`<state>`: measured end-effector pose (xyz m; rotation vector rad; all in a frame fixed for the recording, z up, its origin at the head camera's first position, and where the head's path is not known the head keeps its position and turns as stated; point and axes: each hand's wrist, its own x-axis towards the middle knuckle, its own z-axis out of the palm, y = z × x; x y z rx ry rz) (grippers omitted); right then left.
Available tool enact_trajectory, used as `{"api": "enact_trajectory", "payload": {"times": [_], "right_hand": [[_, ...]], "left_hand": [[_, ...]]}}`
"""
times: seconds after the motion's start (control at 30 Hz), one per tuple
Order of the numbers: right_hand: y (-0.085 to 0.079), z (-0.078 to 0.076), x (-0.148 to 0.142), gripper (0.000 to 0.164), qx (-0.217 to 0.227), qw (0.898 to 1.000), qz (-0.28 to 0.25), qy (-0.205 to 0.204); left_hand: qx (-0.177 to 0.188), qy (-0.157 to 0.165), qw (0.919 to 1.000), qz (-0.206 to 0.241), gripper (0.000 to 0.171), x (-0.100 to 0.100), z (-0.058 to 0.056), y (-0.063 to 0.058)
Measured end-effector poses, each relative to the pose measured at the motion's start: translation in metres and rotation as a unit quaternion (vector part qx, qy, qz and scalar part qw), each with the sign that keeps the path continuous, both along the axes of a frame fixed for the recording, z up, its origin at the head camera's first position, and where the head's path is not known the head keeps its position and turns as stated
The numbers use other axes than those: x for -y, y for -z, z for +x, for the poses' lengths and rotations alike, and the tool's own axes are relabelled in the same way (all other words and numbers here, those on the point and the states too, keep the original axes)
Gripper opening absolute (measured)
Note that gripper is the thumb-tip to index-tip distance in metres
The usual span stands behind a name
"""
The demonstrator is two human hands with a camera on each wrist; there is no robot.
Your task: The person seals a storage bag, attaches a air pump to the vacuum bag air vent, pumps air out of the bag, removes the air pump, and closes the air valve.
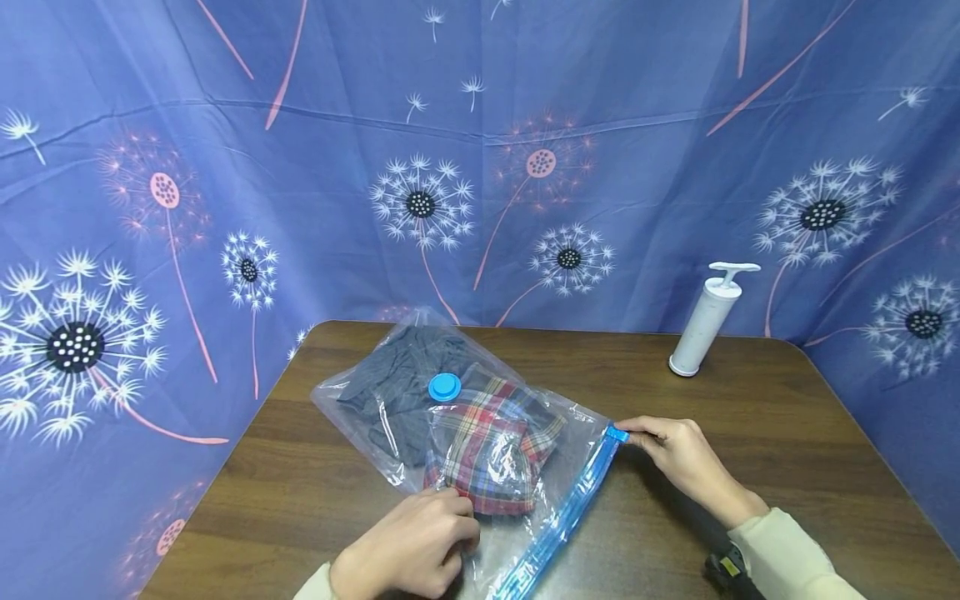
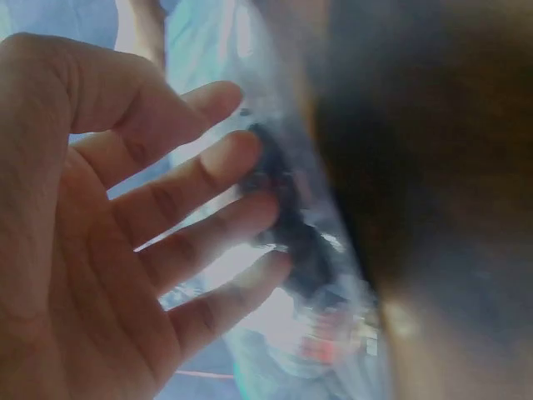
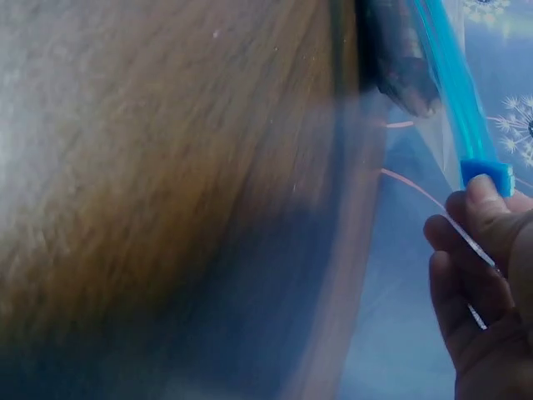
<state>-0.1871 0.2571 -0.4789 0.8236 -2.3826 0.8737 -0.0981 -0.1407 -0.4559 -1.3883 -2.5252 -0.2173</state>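
Note:
A clear vacuum storage bag (image 1: 408, 475) lies on the table with dark clothing (image 1: 390, 392) and a red plaid shirt (image 1: 487, 450) inside. It has a round blue valve (image 1: 445, 387) on top and a blue zip seal (image 1: 558, 533) along its near right edge. At the seal's far end, my right hand (image 1: 686, 462) pinches the blue slider (image 3: 487, 177) between thumb and finger. My left hand (image 1: 416, 537) is at the bag's near side, below the plaid shirt. In the left wrist view its fingers (image 2: 196, 179) are spread and loosely bent over the plastic, gripping nothing.
A white hand pump (image 1: 705, 325) stands upright, leaning slightly, at the table's back right. The wooden table (image 1: 787, 433) backs onto a blue dandelion-print cloth (image 1: 330, 208). A small black device (image 1: 726, 568) is by the right sleeve.

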Motion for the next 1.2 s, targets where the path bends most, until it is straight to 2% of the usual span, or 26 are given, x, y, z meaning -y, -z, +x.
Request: {"api": "enact_trajectory", "payload": {"times": [0.1, 0.2, 0.37, 0.57, 0.77, 0.83, 0.87, 0.97, 1.07, 1.2], "right_hand": [[-0.001, -0.003, 0.001, 0.039, -0.032, 0.999, 0.002, -0.024], [-0.004, -0.007, 0.002, 0.04, -0.058, 0.997, 0.002, -0.055], [-0.008, -0.01, 0.004, 0.039, -0.082, 0.994, 0.026, -0.064], [-0.01, -0.011, 0.004, 0.04, -0.096, 0.992, 0.047, -0.073], [-0.017, -0.012, 0.003, 0.036, -0.101, 0.991, 0.054, -0.071], [-0.017, -0.01, 0.003, 0.036, -0.096, 0.992, 0.059, -0.066], [-0.017, -0.009, 0.002, 0.035, -0.094, 0.992, 0.063, -0.062], [-0.017, -0.007, 0.002, 0.034, -0.089, 0.992, 0.078, -0.053], [-0.017, -0.005, 0.0, 0.035, -0.087, 0.991, 0.089, -0.046], [-0.018, -0.004, -0.001, 0.036, -0.1, 0.989, 0.096, -0.048]], "left_hand": [[0.025, 0.006, 0.9997, 0.003, 0.016, -0.007, -0.005, -0.009], [0.02, 0.016, 0.9997, 0.001, 0.015, -0.015, -0.012, -0.018], [-0.033, 0.016, 0.9992, -0.015, 0.008, -0.032, -0.025, -0.033], [-0.07, 0.002, 0.9968, -0.038, 0.025, -0.062, -0.045, -0.055], [-0.11, -0.017, 0.9914, -0.069, 0.041, -0.103, -0.062, -0.074], [-0.102, -0.03, 0.9912, -0.078, 0.047, -0.117, -0.067, -0.076], [-0.086, -0.036, 0.9921, -0.084, 0.049, -0.123, -0.069, -0.077], [-0.016, -0.052, 0.9945, -0.089, 0.053, -0.141, -0.075, -0.076], [0.042, -0.071, 0.9925, -0.09, 0.05, -0.158, -0.08, -0.075], [0.054, -0.096, 0.989, -0.1, 0.043, -0.179, -0.09, -0.073]]}}
